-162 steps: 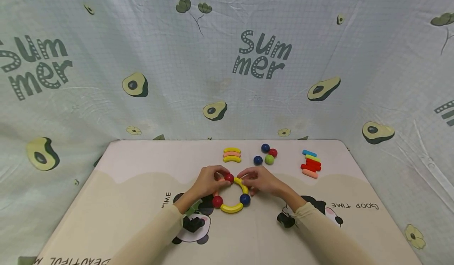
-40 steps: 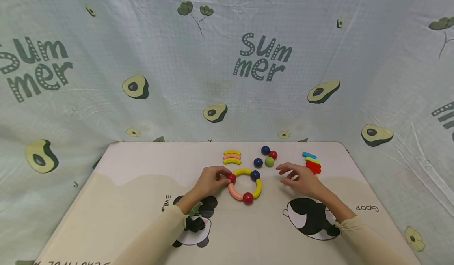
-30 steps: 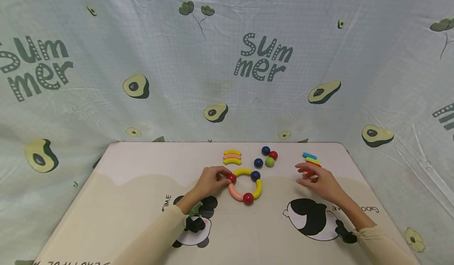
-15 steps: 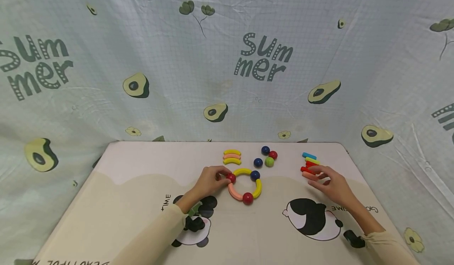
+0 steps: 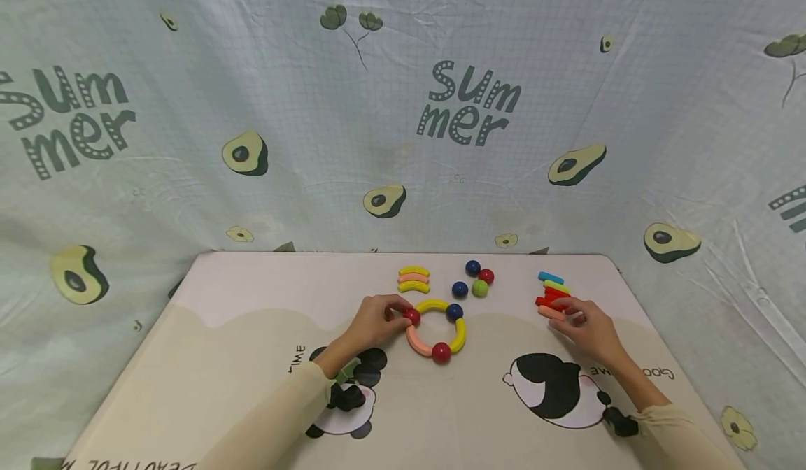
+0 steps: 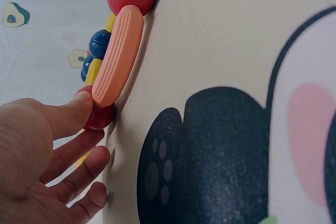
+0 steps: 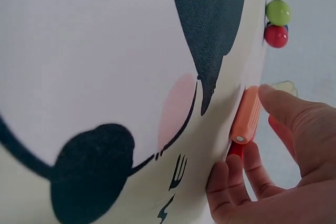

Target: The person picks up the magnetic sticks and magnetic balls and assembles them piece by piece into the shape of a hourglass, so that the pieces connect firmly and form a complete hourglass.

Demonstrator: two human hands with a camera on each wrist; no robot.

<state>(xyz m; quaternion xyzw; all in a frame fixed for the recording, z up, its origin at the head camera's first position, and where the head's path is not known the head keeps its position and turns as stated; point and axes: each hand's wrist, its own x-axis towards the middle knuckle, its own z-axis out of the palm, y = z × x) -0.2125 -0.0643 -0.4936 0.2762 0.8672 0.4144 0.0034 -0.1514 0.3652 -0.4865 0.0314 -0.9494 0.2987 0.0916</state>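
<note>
A ring of curved rods and balls lies on the table: two yellow curved rods (image 5: 460,336), an orange curved rod (image 6: 121,56), a blue ball (image 5: 454,312) and two red balls. My left hand (image 5: 376,322) pinches the left red ball (image 6: 100,116) between thumb and index finger, the other fingers loosely bent. At the right, my right hand (image 5: 590,326) has thumb and fingers at an orange straight rod (image 7: 245,116), pinching it at the near end of a row of rods. Red rods (image 5: 551,299) lie just behind it, partly covered by the fingers.
Behind the ring are three stacked curved rods (image 5: 413,279), yellow and orange. Next to them sit loose balls: two blue, one red and a green ball (image 5: 480,288). A blue rod (image 5: 550,277) and a yellow-green rod (image 5: 557,287) top the right row. A printed curtain hangs behind the table.
The ring has turned and shifted right since the oldest frame. My right hand has left it and travelled right to the straight rods, closing on the orange one. My left hand stays at a red ball.
</note>
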